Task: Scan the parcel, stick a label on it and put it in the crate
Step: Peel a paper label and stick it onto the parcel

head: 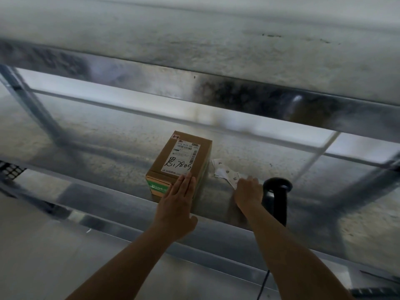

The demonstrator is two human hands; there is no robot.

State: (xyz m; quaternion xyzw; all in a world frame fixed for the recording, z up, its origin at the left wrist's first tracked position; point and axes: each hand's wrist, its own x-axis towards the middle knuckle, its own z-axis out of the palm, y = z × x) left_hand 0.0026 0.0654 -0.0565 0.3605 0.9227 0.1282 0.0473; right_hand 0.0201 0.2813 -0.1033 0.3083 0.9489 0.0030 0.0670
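Note:
A brown cardboard parcel (pixel 184 152) with a white shipping label and black handwriting stands on the metal table (pixel 108 148), near its front edge. My left hand (pixel 177 202) lies flat on the parcel's near top edge, fingers together and straight. A strip of white labels (pixel 225 172) lies just right of the parcel. My right hand (pixel 249 191) rests on the near end of that strip, fingers curled down onto it. A black handheld scanner (pixel 278 198) lies on the table immediately right of my right hand, its cable running toward me. No crate is recognisable.
A metal shelf (pixel 216 50) overhangs the table at the top of the view, carried by slanted frame posts (pixel 32 100). A dark grid-like object (pixel 10 169) shows at the left edge. The floor lies below the table's front rail.

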